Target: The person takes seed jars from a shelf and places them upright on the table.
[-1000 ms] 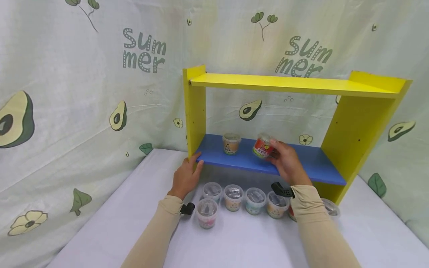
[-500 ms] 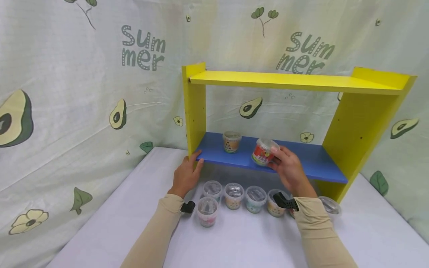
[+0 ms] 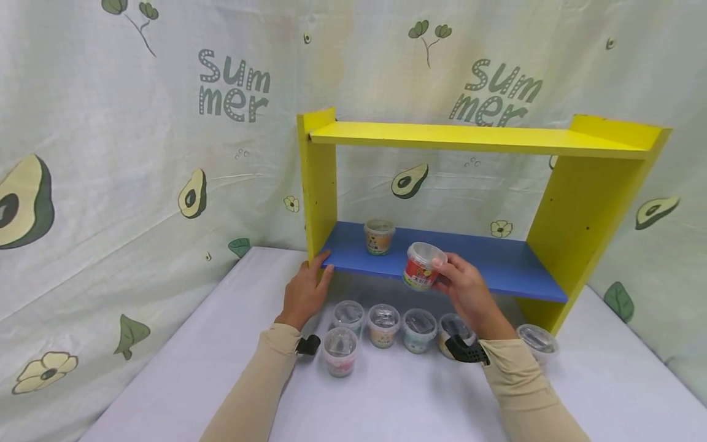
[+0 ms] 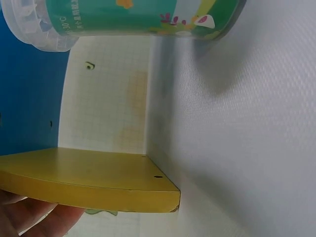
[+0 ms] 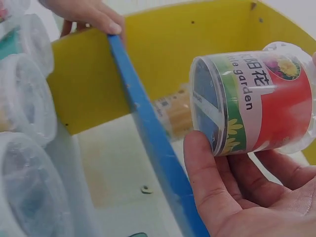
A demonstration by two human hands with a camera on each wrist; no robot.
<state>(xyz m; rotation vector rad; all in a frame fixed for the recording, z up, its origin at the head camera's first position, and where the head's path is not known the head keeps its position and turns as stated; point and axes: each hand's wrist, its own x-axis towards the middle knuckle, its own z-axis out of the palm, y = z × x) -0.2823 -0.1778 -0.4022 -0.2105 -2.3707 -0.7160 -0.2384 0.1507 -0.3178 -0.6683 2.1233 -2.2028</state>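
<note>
In the head view, my right hand (image 3: 468,291) holds a clear plastic cup (image 3: 421,270) with a red and green printed label. The cup is slightly tilted, just in front of the blue shelf board (image 3: 486,258). Up close in the right wrist view, "little garden" reads on the label (image 5: 256,94), and fingers wrap the cup's far side. My left hand (image 3: 305,293) grips the shelf unit at its lower left corner, its thumb on the blue board's front edge. Fingers (image 4: 54,219) show behind the yellow side panel (image 4: 98,173) in the left wrist view.
An orange-labelled cup (image 3: 379,238) stands on the blue board, left of the held cup. Several lidded cups line the white table below, including a pink one (image 3: 340,353) nearer the front and one (image 3: 537,342) at the right. A yellow top board (image 3: 453,136) spans above.
My right hand has drawn the red-labelled cup from above the blue board forward, down and slightly left, past the front edge. The left hand has stayed on the corner.
</note>
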